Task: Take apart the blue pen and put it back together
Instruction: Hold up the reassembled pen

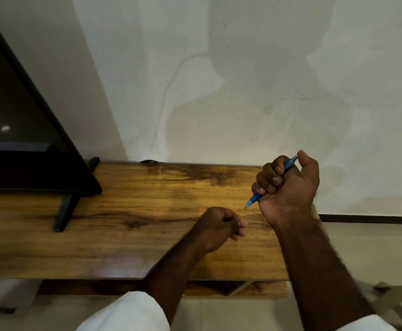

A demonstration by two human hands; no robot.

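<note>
R hand (288, 185) is fisted round the pen (255, 199), raised above the table's (123, 247) right end, near the back edge. Fingers (270, 174) wrap the barrel, thumb up by the top end. Pen runs diagonal: tip pointing down-left, poking out below the fist; blue top end showing between thumb and index. Pen looks whole, in one piece, tip clear of the wood. Can't tell if the tip is out or retracted beyond a thin dark point.

L hand (221, 225) sits lower, just left of and below the R, over the table's right half. Fingers curled loosely in, thumb near fingertips; nothing visible in it, though blur makes the fingertips hard to read. Whether it rests on the wood or hangs just above it, can't tell. The hands are near each other but not touching.

White sleeves (128, 314) show at the bottom, forearms bare.

Table is a wood plank, dark grain streaks, w/ a lower shelf under the front edge. TV (23, 130) stands at the left end on a black leg (65, 211), screen dark. Wall (243, 80) behind is off-white w/ stains.
</note>
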